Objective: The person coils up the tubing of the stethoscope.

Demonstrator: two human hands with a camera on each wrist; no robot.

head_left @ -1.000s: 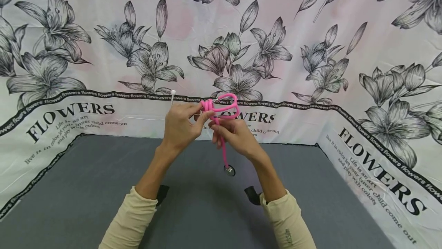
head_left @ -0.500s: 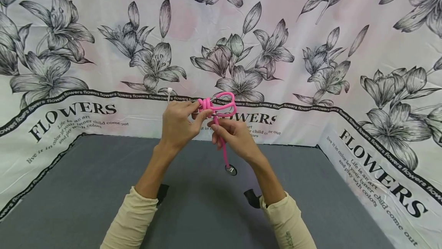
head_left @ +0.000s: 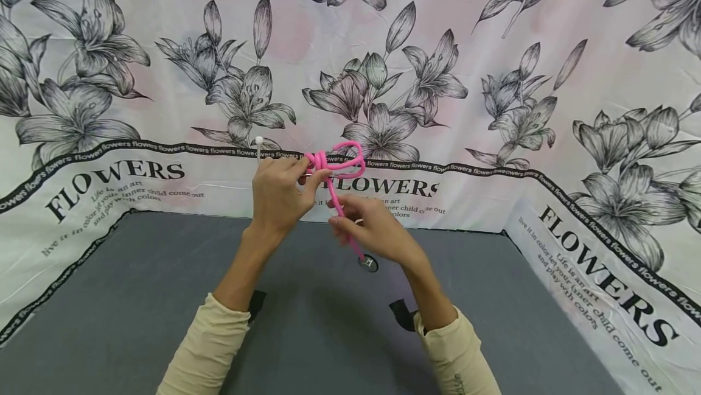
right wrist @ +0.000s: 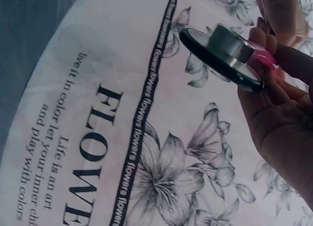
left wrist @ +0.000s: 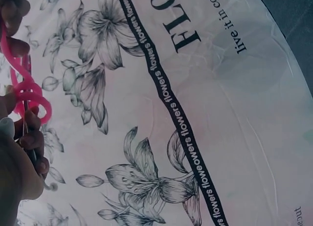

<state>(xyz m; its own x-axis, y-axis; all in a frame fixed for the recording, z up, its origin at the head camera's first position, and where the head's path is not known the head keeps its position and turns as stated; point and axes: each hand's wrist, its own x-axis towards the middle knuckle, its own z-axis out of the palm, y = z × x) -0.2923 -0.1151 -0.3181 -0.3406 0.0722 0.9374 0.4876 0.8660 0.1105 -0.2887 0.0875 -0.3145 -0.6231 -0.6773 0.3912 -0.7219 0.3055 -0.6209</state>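
Note:
A pink stethoscope is held up above the table, its tubing wound in coils around the metal ear tubes and forming a loop on the right. My left hand grips the coils and ear tubes between thumb and fingers; one white eartip pokes up behind it. Lower and to the right, my right hand holds the hanging tube between curled fingers and thumb. The round metal chest piece dangles below that hand, seen edge-on in the right wrist view. In the left wrist view the coils are partly covered by fingers.
A grey tabletop lies beneath both arms. Behind and at the sides hangs a white cloth printed with flowers and lettering. Black straps show near both wrists.
My left hand and the coiled part have shifted slightly left. The right hand's fingers have slid along the tube, which now slants more, and the chest piece has risen a little.

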